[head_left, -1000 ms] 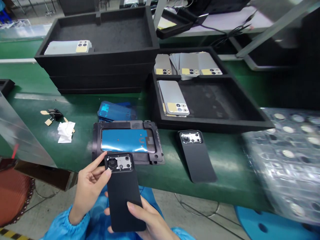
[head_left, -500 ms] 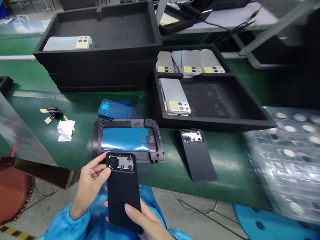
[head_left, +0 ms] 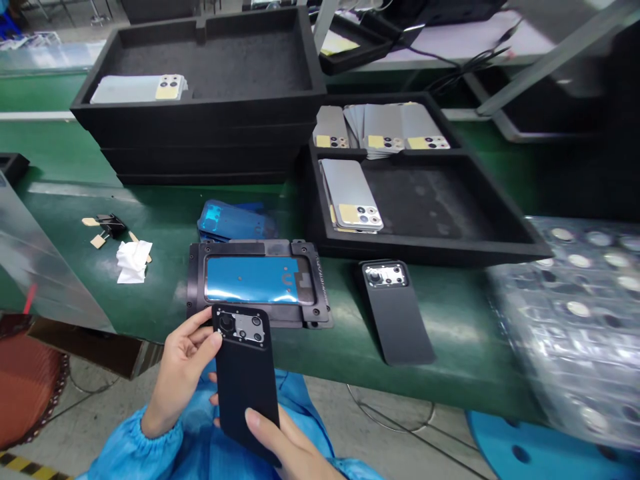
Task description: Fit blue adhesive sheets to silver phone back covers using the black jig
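Note:
A black phone (head_left: pixel 246 387) is held in front of me, its camera end upward and its back facing me. My left hand (head_left: pixel 186 367) pinches the top left corner beside the camera area. Around the lower part, my right hand (head_left: pixel 285 437) wraps with the thumb across the back. Just beyond the phone lies a dark frame fixture (head_left: pixel 225 248) with a blue film-covered panel (head_left: pixel 250 279) in it. A second black phone (head_left: pixel 400 323) rests on the green table to the right, its camera end away from me.
Black foam trays (head_left: pixel 200 143) are stacked at the back left. Another foam tray (head_left: pixel 430 247) holds several silver phone backs (head_left: pixel 350 190). Blue film pieces (head_left: pixel 233 220), a crumpled white tissue (head_left: pixel 133 260) and a black clip (head_left: pixel 111 225) lie on the table (head_left: pixel 465 320). Clear plastic trays (head_left: pixel 575 333) sit at the right.
The phone in my hands has tilted slightly, and its lower end has shifted a little to the left. Both hands keep their grip on it.

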Demonstrator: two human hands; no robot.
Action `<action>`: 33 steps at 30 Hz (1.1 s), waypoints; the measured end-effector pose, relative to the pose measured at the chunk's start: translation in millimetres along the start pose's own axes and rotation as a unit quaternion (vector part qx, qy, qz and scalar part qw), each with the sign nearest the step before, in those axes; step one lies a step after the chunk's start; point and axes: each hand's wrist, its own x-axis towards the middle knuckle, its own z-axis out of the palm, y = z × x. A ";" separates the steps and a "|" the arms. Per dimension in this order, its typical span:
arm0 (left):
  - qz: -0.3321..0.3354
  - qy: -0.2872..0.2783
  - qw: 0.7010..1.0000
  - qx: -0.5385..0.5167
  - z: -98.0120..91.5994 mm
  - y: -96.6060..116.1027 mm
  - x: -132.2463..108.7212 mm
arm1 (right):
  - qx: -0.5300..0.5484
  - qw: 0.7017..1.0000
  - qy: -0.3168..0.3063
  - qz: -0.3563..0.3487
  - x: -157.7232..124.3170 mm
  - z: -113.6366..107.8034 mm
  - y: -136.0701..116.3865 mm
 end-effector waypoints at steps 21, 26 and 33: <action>0.089 -0.080 0.984 -0.134 -2.3 3.6 3.6 | -0.187 0.968 -0.095 -0.135 -1.2 -6.0 -6.4; 0.147 -0.054 0.980 -0.125 -7.1 4.7 1.5 | -0.083 0.980 -0.130 -0.126 -0.9 -15.3 -5.2; 0.219 -0.062 0.969 -0.097 -1.2 13.8 0.8 | 0.038 0.986 -0.139 -0.081 1.1 -26.8 -1.2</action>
